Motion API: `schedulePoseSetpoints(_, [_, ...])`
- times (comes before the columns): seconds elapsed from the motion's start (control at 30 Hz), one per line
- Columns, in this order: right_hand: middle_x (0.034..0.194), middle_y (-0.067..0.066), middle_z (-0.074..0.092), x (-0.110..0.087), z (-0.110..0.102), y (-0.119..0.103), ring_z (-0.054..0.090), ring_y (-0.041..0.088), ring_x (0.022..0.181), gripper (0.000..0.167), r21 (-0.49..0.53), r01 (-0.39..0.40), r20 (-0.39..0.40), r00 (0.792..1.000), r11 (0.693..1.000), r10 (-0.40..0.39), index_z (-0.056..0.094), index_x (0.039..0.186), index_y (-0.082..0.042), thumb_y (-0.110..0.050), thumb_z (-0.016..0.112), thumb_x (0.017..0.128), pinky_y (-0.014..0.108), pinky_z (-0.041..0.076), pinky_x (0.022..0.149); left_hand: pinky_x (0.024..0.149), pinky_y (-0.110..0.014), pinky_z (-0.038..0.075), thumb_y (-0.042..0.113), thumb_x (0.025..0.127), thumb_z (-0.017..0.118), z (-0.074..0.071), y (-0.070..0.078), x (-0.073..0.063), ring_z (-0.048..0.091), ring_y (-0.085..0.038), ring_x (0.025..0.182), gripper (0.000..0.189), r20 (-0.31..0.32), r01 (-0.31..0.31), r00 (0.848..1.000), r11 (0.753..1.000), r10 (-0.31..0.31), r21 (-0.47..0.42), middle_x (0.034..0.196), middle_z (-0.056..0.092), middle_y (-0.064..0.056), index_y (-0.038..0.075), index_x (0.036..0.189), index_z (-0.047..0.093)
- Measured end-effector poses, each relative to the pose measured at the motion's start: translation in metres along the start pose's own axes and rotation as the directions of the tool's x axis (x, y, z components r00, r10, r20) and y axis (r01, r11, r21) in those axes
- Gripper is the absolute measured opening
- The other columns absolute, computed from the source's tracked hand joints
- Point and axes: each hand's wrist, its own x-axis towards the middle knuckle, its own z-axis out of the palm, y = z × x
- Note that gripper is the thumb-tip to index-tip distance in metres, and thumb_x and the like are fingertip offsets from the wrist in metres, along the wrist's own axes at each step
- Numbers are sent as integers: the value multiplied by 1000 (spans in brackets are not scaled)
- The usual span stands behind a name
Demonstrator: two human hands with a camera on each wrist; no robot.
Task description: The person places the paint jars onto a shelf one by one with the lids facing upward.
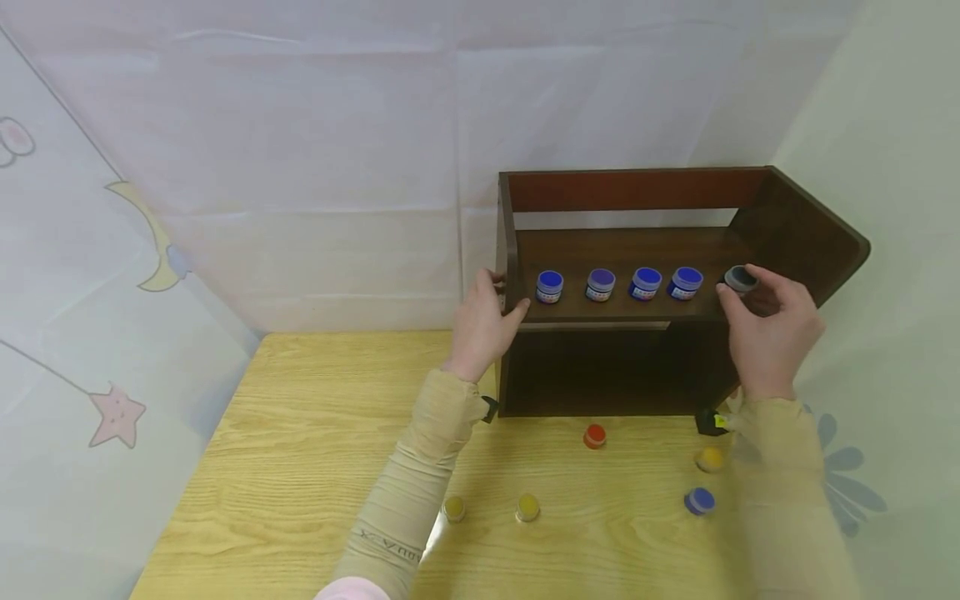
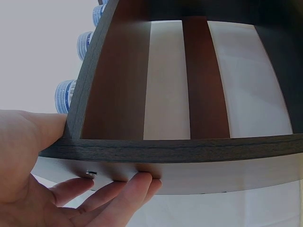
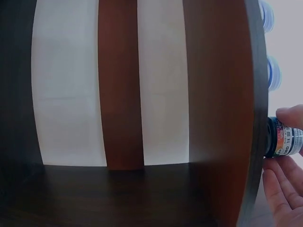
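My left hand (image 1: 482, 329) grips the left side panel of a dark brown wooden shelf (image 1: 592, 247), thumb at the front edge and fingers along the outer face, as the left wrist view shows. At the right end of the upper board, my right hand (image 1: 776, 333) pinches a small black-lidded paint jar (image 3: 285, 138) between thumb and fingers. The jar stands upright at the board's front edge. To its left a row of blue-lidded paint jars (image 1: 646, 283) stands on the same board, one of them with a more violet lid (image 1: 600, 285).
On the wooden table (image 1: 300, 450) before the shelf sit a red-lidded jar (image 1: 595, 436), an orange-yellow jar (image 1: 709, 459), a blue jar (image 1: 699, 501) and two yellow-lidded jars (image 1: 528, 507). A pale wall covering (image 1: 315, 167) rises behind the shelf.
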Motion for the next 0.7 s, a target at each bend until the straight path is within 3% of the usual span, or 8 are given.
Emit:
schedulePoseSetpoints(0.4, [105, 3, 68, 11, 4, 13, 57, -8, 83, 36, -57, 42, 38, 998, 998, -40, 77, 120, -14, -20, 85, 85, 10, 44, 78, 75, -41, 55, 32, 98, 71, 0, 0, -1, 65, -27, 95, 53, -9, -19, 1000, 1000, 19, 3, 123, 63, -14, 2, 135, 46])
schedulePoseSetpoints(0.7, [109, 8, 68, 14, 6, 20, 56, -7, 83, 38, -90, 30, 78, 997, 995, -23, 77, 122, -13, -22, 85, 86, 10, 45, 77, 83, -42, 55, 32, 98, 70, 0, 0, -1, 65, -30, 103, 54, 3, 10, 1000, 1000, -9, -7, 125, 62, -14, 2, 136, 46])
